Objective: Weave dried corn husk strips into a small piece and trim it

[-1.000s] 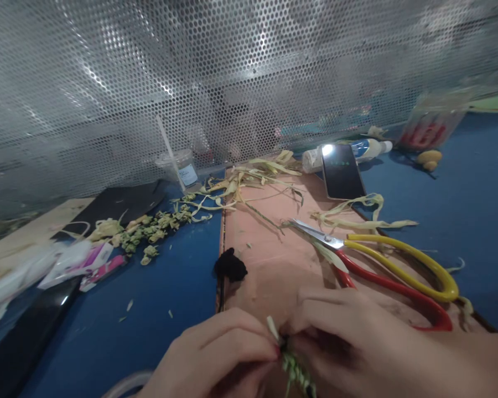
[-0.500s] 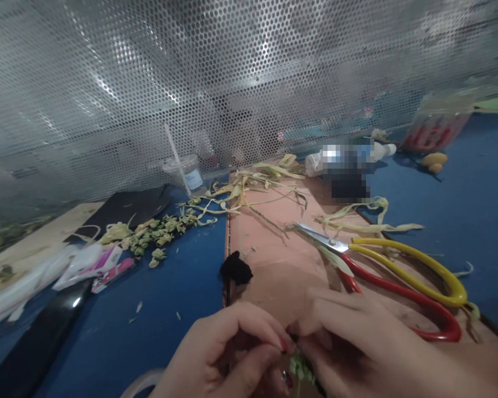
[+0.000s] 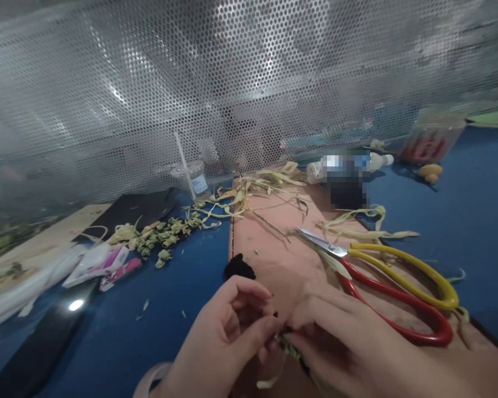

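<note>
Far out to the left of the grip, the green woven pieces lie scattered on the blue tabletop, and the view has swung so both hands now sit higher in frame. The left hand has loosened since a second ago, fingers curled apart and only fingertips touching the woven leaf strip. The right hand stays pinched on it, scissors just beyond.

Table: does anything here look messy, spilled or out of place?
Yes. Leaf strips lie scattered over the board and blue table, small green bits are strewn at left, and a bottle lies on its side.
</note>
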Demonstrator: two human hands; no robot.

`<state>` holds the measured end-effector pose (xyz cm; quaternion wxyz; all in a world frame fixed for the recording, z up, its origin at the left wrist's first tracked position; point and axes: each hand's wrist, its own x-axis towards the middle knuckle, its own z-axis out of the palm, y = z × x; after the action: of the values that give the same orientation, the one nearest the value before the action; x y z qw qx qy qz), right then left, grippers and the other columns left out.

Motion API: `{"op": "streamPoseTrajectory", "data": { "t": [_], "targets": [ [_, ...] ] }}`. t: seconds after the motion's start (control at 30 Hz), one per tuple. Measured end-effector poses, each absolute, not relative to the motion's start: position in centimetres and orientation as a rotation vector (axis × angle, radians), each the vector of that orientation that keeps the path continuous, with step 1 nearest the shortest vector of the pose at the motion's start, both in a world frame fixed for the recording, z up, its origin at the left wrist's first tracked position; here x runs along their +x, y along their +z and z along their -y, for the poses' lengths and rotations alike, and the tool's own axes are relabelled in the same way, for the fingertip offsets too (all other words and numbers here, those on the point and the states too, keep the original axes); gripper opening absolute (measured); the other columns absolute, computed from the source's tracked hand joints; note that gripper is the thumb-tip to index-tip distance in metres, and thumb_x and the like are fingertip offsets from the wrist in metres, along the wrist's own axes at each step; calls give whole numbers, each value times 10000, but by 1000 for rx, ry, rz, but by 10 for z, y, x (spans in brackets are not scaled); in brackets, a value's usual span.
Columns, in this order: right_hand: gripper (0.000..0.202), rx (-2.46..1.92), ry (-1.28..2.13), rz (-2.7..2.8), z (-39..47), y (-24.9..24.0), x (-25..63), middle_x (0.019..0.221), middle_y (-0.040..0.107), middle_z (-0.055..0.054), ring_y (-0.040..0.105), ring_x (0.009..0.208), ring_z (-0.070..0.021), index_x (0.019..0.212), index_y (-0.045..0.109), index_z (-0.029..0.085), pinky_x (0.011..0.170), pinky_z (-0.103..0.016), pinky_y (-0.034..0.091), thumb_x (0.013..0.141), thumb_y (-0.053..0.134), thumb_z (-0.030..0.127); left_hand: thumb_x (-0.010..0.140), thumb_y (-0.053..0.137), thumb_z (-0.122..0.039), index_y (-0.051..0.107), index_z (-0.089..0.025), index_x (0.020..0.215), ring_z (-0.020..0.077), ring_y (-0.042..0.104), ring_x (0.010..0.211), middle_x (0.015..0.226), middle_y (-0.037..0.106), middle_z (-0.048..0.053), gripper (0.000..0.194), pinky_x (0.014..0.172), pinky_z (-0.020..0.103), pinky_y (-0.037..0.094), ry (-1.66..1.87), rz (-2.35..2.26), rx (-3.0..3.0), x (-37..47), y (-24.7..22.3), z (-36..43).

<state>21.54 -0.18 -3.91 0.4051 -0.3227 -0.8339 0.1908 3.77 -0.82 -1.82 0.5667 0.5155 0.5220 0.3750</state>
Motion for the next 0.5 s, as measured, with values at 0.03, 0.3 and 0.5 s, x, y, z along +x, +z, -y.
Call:
{"op": "streamPoseTrajectory", "data": {
  "t": [0.03, 0.3, 0.5],
  "targets": [
    [136, -805, 497, 2102, 2, -37, 215, 719, 586, 4, 580, 670, -120, 732, 519, 233, 579, -203, 484, 729, 508, 97, 659, 706, -309, 553, -187, 817, 101, 555, 547, 673, 601, -12, 252, 508, 189, 441, 866, -1220, 1191, 38, -18, 7],
    [199, -798, 756, 2094, 2, -35, 218, 840, 649, 23, 601, 777, -72, 852, 588, 210, 680, -142, 486, 734, 552, 53, 641, 726, -293, 575, -142, 700, 78, 543, 513, 582, 603, -11, 222, 513, 170, 424, 798, -1193, 1146, 36, -20, 0],
    [208, -813, 742, 1990, 1, -38, 217, 826, 640, 13, 597, 760, -88, 822, 567, 202, 673, -177, 488, 721, 511, 29, 654, 714, -275, 608, -143, 739, 98, 573, 558, 629, 633, 7, 189, 542, 192, 442, 839, -1224, 1120, 39, -17, 2]
  ]
}}
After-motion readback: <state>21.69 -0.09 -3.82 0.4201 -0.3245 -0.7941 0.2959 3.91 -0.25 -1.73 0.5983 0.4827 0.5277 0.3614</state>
